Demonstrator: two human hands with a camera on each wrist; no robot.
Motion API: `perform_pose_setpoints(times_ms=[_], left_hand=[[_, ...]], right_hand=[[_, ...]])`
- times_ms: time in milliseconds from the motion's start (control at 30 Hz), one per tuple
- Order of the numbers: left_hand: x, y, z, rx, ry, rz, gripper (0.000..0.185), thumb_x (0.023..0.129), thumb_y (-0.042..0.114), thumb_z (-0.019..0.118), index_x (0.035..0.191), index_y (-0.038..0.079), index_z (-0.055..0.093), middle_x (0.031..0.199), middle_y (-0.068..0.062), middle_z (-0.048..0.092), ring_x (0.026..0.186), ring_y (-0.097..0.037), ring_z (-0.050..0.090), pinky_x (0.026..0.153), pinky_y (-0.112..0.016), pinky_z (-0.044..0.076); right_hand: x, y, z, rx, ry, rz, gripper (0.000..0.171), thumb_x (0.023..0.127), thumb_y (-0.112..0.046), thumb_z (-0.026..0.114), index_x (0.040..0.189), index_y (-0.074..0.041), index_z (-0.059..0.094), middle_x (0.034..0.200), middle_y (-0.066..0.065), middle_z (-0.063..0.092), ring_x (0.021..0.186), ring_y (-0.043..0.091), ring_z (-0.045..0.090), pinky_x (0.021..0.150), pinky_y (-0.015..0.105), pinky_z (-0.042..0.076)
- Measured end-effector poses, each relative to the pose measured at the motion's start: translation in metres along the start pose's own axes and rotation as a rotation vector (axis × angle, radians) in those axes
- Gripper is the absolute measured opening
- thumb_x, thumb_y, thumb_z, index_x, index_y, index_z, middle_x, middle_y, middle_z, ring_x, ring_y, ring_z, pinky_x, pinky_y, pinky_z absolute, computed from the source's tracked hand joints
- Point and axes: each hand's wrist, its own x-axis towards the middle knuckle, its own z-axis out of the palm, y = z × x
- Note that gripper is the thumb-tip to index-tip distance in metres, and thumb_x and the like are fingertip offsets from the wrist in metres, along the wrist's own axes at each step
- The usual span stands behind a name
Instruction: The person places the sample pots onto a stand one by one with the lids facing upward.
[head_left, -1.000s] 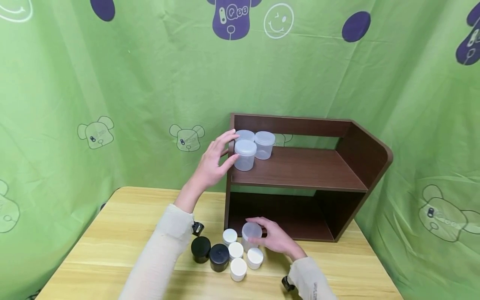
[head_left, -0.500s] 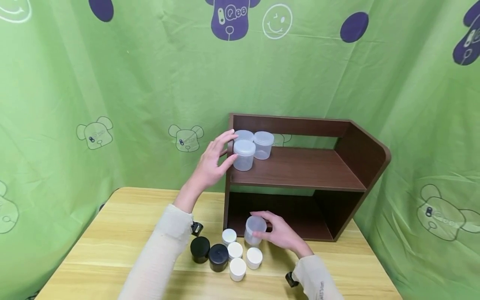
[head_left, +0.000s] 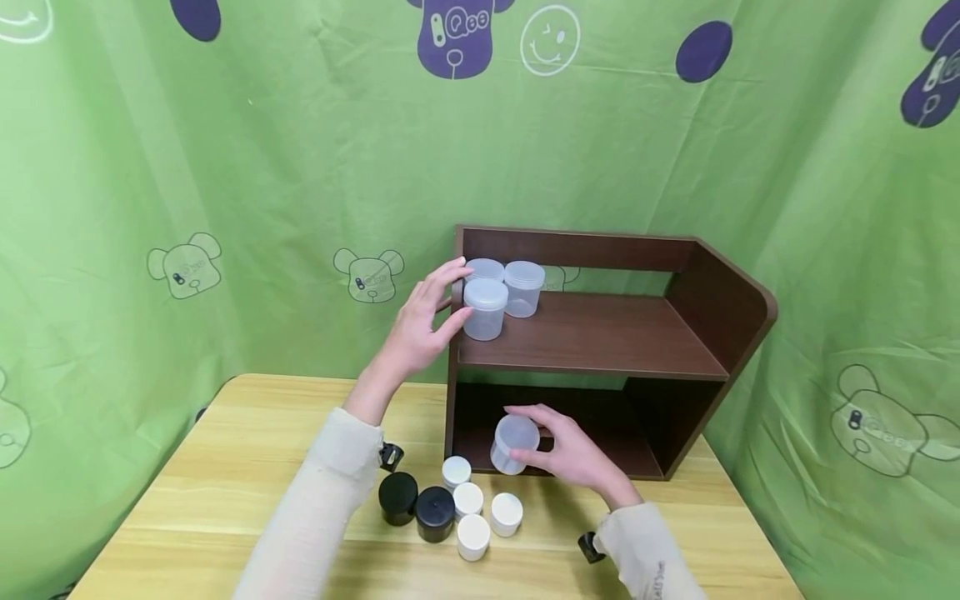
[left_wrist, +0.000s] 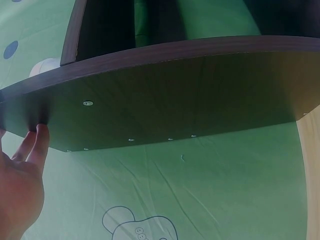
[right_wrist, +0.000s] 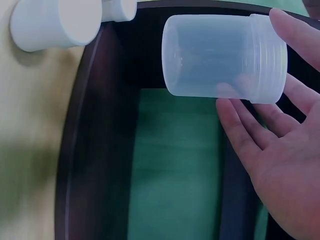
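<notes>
My right hand (head_left: pixel 564 450) holds a clear plastic jar (right_wrist: pixel 215 57) around its screw lid, raised at the front of the lower compartment. In the right wrist view the thumb is on one side of the lid and the fingers on the other. Over the left side panel (left_wrist: pixel 175 95) of the brown shelf reaches my left hand (head_left: pixel 422 325), its fingers spread and fairly straight. Its thumb tip lies at the front lidded jar (head_left: pixel 484 310), while two fingers touch the panel's outer face in the left wrist view. Two more clear jars, one (head_left: pixel 524 289) at right, stand behind.
On the wooden table (head_left: pixel 247 467), in front of the shelf (head_left: pixel 600 333), stand two black-lidded jars (head_left: pixel 435 512) and several small white jars (head_left: pixel 472 536). Behind the shelf hangs a green printed curtain (head_left: pixel 300 167). The shelf's right side panel (head_left: pixel 723 308) rises at the far end.
My right hand has lifted the clear jar up and to the right, away from the white jars, toward the lower compartment. The left hand stays at the shelf's left panel.
</notes>
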Motion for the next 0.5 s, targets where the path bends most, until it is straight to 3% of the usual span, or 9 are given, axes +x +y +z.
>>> perform_pose_setpoints(times_ms=[500], left_hand=[[-0.001,0.0,0.0,0.0,0.0,0.001,0.055,0.105,0.028,0.06,0.156,0.026,0.04,0.169,0.004,0.03,0.15,-0.023,0.037,0.116,-0.041,0.05]], right_hand=[[-0.005,-0.027,-0.019,-0.027,0.021,-0.073,0.062,0.089,-0.034,0.083,0.144,-0.022,0.06,0.131,-0.003,0.067,0.116,0.017,0.066,0.105,0.039,0.058]])
